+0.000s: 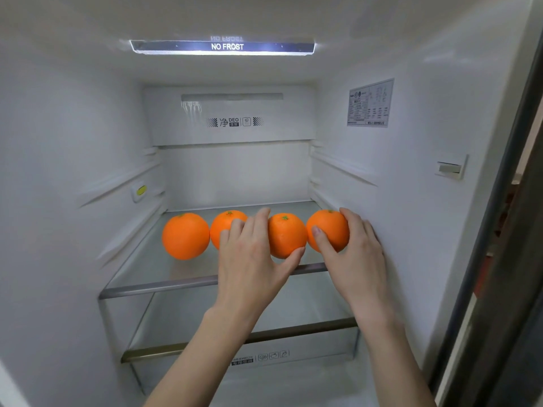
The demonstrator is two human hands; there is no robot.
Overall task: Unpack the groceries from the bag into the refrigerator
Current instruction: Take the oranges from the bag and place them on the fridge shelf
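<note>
Several oranges stand in a row on a glass shelf (pixel 152 274) inside the open refrigerator. The leftmost orange (pixel 185 235) sits alone. My left hand (pixel 252 259) covers part of the second orange (pixel 224 224) and grips the third orange (pixel 285 235) between thumb and fingers. My right hand (pixel 355 254) is wrapped around the rightmost orange (pixel 328 229), close to the right wall. All the oranges rest on the shelf, stems up. The grocery bag is not in view.
A lower glass shelf (pixel 308 327) and a clear crisper drawer (pixel 264 359) sit beneath. White fridge walls close in on both sides; a label sticker (pixel 370 102) is on the right wall. The door edge (pixel 499 259) stands at far right.
</note>
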